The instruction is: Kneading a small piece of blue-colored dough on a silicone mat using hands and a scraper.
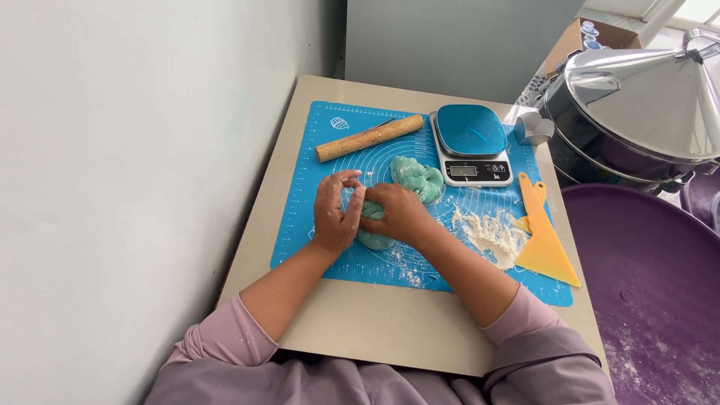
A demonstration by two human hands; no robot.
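- Teal dough, soft and pliable by the look of it, is the thing in hand: a small lump (373, 229) sits on the blue mat (315, 247) under and between the two hands, and a larger folded mass of the same dough (417, 178) lies just behind, near the kitchen scale (472, 150).
- The right hand (397, 214) is curled over the small lump, gripping and pressing it down; the left hand (335, 210) is beside it, fingers loosely bent and floured, thumb and forefinger touching the lump's end.
- The dough likely handles light and yielding, a little tacky; it will dent wherever it is pinched, so a cupped hold around its bulk suits it better than fingertips.
- Loose flour (491, 234) lies to the right, beside a yellow scraper (544, 244); dusting there should cut the sticking.
- A wooden rolling pin (369, 137) lies at the back of the mat.
- The tabletop (375, 330) is small: a wall bounds the left, a purple tub (652, 300) and a lidded steel pot (637, 112) crowd the right edge. Open room is mainly the bare strip nearest the person.
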